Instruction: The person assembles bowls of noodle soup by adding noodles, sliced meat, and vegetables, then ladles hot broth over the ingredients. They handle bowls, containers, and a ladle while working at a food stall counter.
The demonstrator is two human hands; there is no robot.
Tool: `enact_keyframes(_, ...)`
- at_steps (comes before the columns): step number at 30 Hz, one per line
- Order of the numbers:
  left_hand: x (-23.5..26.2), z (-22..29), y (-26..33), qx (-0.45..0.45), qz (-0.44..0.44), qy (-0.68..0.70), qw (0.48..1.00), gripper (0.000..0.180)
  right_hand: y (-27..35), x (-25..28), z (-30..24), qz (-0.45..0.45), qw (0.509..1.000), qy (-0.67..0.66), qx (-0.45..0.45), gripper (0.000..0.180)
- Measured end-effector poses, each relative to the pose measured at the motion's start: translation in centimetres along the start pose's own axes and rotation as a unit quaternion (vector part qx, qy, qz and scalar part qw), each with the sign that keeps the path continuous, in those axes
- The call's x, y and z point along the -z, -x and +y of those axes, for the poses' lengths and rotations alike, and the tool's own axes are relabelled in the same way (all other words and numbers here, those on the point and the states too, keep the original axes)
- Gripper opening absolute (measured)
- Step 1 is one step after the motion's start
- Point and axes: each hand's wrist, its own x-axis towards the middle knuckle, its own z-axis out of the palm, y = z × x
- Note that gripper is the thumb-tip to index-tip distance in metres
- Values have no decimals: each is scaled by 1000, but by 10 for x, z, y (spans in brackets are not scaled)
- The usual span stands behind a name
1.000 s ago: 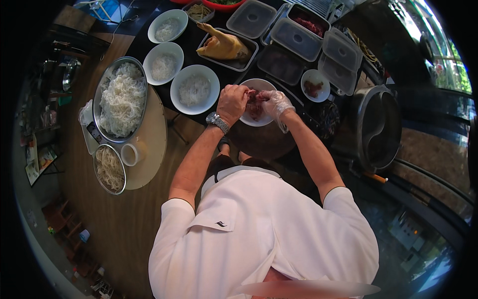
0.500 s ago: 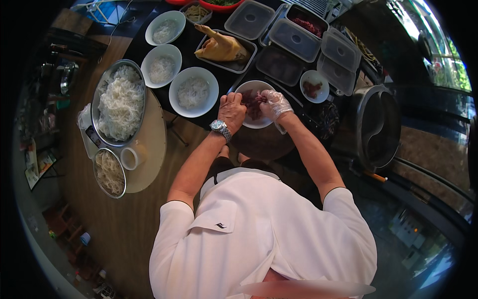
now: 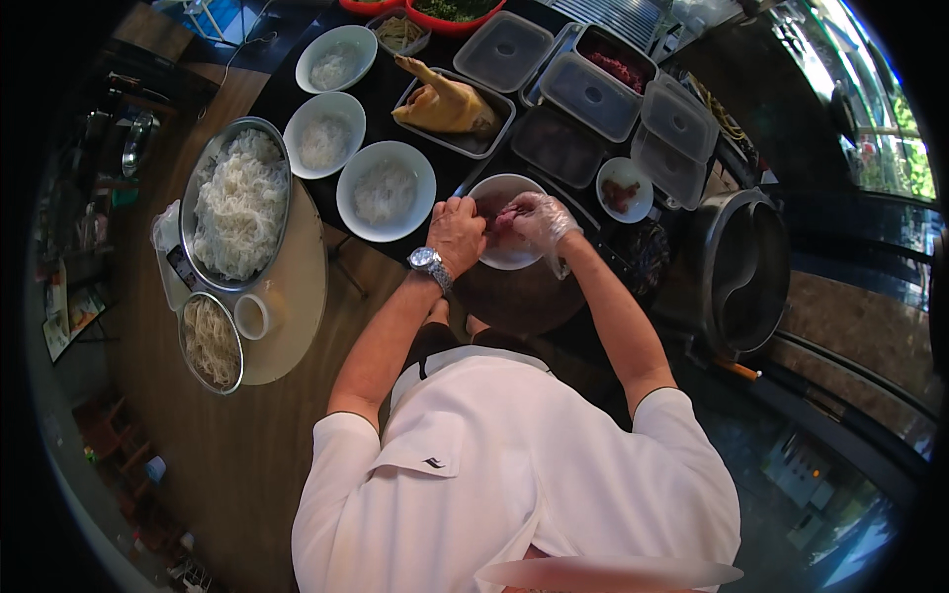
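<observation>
In front of me stands a white bowl (image 3: 509, 259) with dark red raw meat (image 3: 506, 221) in it. My left hand (image 3: 458, 235), bare and with a watch at the wrist, is closed on the bowl's left rim. Inside the bowl's right part, my right hand (image 3: 543, 225) wears a clear plastic glove, and its fingers are pinched around some of the meat. Left of the bowl, three white bowls of rice noodles (image 3: 385, 191) stand in a row. A small white bowl (image 3: 625, 189) with a little reddish-brown food sits to the right.
A cooked chicken (image 3: 448, 102) lies in a metal tray. Beside it are plastic containers (image 3: 590, 96), one with red meat. A large metal pot (image 3: 746, 272) stands at the right. On the left, a round table (image 3: 297, 326) bears a big bowl of noodles (image 3: 240, 203).
The meat that was lifted in a bunch between both hands is now lower, in the right fingers. My left hand has shifted slightly down and left on the rim.
</observation>
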Motion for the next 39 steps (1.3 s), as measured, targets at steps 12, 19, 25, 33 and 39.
enact_keyframes(12,-35,9,-22,100,-51,287,951,49,32,23,-3,-121,862,-480,-107,22)
enact_keyframes(19,-34,9,-30,28,-85,139,986,30,37,48,-10,-97,859,-493,-96,23)
enact_keyframes(25,16,40,-35,48,-6,424,904,60,40,50,-20,-109,863,-487,-76,21)
enact_keyframes(33,135,-1,-75,-4,163,464,871,59,-19,44,-158,-140,882,-446,56,26)
enact_keyframes(39,196,-156,-126,11,254,327,910,47,-144,-16,-290,-174,897,-396,94,23)
